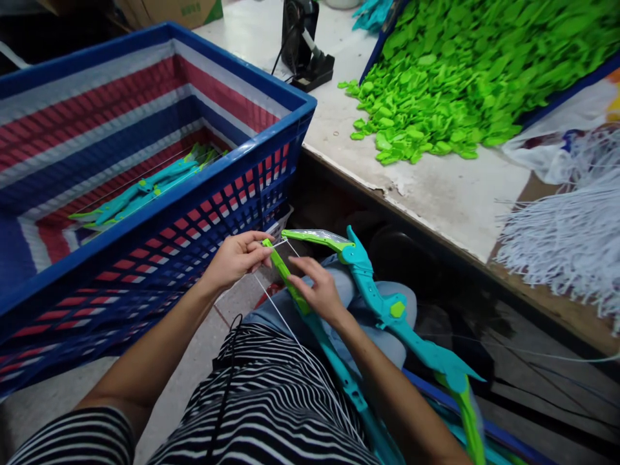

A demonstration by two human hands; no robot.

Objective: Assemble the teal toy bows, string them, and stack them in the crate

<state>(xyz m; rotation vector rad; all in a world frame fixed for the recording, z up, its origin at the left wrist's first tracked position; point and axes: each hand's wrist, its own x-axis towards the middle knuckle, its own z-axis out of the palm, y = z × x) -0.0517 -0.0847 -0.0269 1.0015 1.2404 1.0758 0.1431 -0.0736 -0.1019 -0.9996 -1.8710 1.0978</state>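
Note:
My left hand [242,258] is closed in a pinch at the green tip of a toy bow [334,361], with white string [279,292] at the fingertips. The string runs from that hand down along the bow. My right hand [317,287] is beside the bow's green upper limb, thumb and fingers apart, the thumb at the limb's edge. Some of its fingers are hidden. A second green and teal bow [361,268] lies across my lap to the right, its upper tip close to my left fingers. A thin string passes from that tip toward my right hand.
A blue crate [295,106] with striped lining stands at left, holding several bows [145,187]. On the white worktable [460,200] lie a heap of green plastic pieces [436,97], a bundle of white strings [571,226] and a black stand [312,71]. The table edge runs close to my knees.

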